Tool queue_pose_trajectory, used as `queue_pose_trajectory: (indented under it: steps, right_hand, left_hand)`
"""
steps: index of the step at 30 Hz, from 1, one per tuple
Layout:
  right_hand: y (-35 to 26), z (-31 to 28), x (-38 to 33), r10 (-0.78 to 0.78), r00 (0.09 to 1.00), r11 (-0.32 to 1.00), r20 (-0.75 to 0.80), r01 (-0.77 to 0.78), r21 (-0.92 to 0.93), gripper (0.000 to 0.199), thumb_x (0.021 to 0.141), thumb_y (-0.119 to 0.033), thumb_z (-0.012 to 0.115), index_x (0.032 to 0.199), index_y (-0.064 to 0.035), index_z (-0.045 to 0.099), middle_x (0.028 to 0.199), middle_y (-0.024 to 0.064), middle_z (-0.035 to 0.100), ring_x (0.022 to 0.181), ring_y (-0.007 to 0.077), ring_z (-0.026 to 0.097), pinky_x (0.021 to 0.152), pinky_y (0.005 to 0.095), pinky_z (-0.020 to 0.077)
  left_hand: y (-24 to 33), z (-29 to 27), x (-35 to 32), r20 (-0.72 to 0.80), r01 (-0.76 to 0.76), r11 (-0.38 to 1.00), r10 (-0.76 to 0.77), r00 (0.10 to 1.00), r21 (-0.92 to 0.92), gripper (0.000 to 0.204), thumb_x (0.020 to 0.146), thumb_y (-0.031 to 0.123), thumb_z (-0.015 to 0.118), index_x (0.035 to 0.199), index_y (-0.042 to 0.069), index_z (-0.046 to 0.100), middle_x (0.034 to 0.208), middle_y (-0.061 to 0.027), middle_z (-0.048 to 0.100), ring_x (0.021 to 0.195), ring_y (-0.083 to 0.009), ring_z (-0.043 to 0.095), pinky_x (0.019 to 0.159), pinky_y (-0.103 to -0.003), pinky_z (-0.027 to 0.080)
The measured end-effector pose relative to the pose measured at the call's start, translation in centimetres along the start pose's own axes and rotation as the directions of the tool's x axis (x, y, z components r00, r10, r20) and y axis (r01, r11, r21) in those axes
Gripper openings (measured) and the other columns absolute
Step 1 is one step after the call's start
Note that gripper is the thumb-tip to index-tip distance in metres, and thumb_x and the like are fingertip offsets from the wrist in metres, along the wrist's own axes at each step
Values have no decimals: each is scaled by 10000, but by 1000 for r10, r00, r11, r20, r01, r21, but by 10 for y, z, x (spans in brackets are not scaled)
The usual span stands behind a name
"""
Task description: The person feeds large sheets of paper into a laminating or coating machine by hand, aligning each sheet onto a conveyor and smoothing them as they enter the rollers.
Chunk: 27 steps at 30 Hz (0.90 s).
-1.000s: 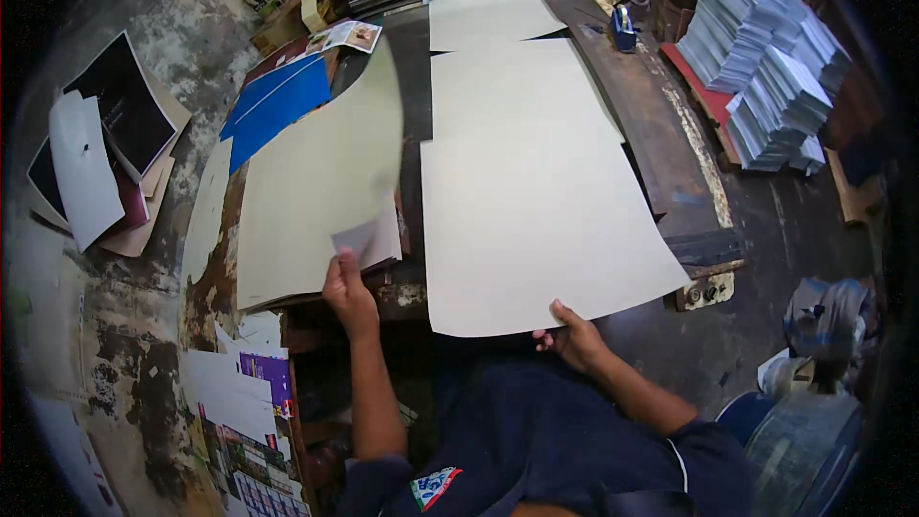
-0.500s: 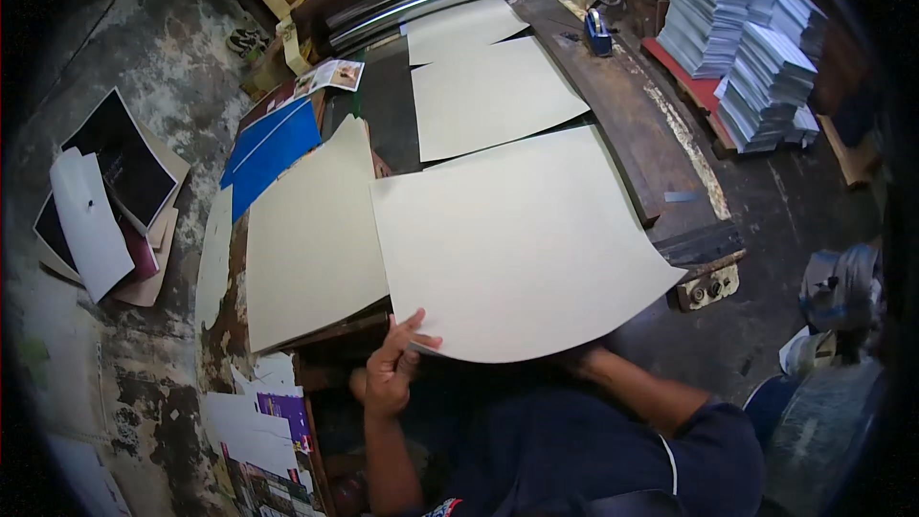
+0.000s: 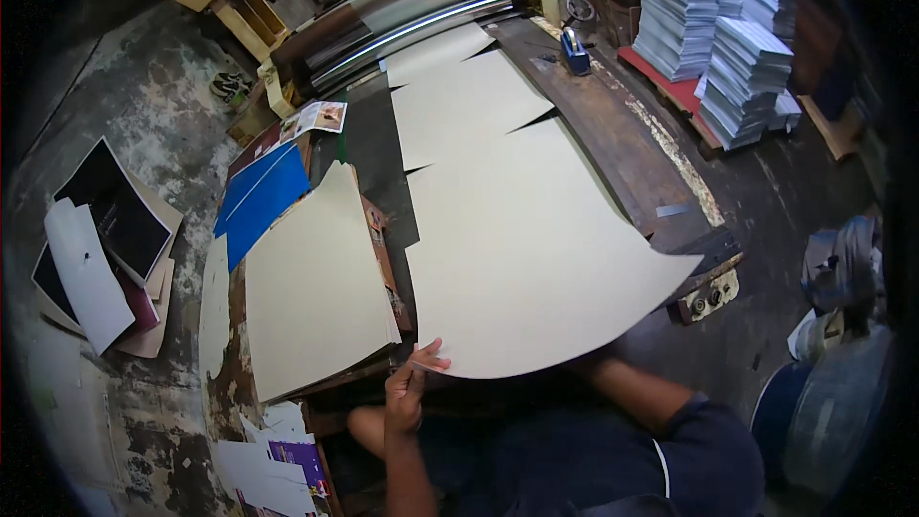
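My left hand (image 3: 407,397) pinches the near-left corner of a large cream sheet of board (image 3: 536,297), with the thumb and fingers at its edge. The sheet's near edge bows down towards me, and its right corner sticks out past the table's edge. My right forearm (image 3: 641,388) reaches under that near edge; the right hand is hidden beneath the sheet. Ahead, more cream sheets (image 3: 464,101) lie in a line, with dark wedge-shaped gaps between them, leading up to a shiny metal roller (image 3: 421,31). A pile of cream board (image 3: 316,287) lies to the left of my left hand.
Blue board (image 3: 263,193) lies beyond the pile. A blue tape dispenser (image 3: 575,53) stands on the right side of the table (image 3: 651,163). Paper stacks (image 3: 742,67) rise on a red pallet board (image 3: 670,94). Loose sheets (image 3: 115,239) lie on the floor at left.
The held sheet has moved right, off the left-hand pile's edge, and now lines up with the sheets ahead. My left hand moved with its corner. The whole view has shifted slightly.
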State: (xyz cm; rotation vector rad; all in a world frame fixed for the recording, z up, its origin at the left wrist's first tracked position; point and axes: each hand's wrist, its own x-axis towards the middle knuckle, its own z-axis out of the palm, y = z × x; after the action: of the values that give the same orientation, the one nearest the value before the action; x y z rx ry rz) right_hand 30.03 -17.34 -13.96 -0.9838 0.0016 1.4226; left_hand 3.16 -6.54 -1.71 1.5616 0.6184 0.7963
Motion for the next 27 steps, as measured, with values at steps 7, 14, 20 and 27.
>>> queue_pose_trajectory:
  steps: [7,14,20,27]
  right_hand:
    - [5,-14,-14,-11,995,984,95,28,-175,413,944,-267,576,1261,-5,548,1293,116,561,1137,245,550,967,401,463]
    - [-34,4,-35,118,965,981,236,-76,-178,555,899,-421,612,1225,11,488,1011,141,613,787,169,591,735,368,544]
    - [-29,15,-1,38,997,981,67,-24,-194,412,977,-345,494,1144,31,499,868,125,592,706,183,569,668,347,513]
    - [-5,6,-41,175,966,943,190,-109,-315,446,1001,-377,427,1199,20,475,993,162,623,848,215,616,698,332,494]
  left_hand:
    - [-59,8,34,-44,33,991,-38,998,-128,399,980,335,508,1068,-22,661,1244,-195,598,1215,-255,522,1051,-381,356]
    - [-23,5,33,14,-186,942,189,982,279,383,961,355,544,971,-18,631,1140,-167,646,1208,-304,537,1100,-483,283]
    - [25,-31,29,-57,-229,640,393,918,733,412,810,323,742,1070,28,616,1215,-164,616,1257,-360,486,1083,-515,307]
    - [0,-70,22,-116,-14,466,248,962,885,619,658,303,837,1181,67,605,1280,-117,590,1289,-369,450,1049,-498,334]
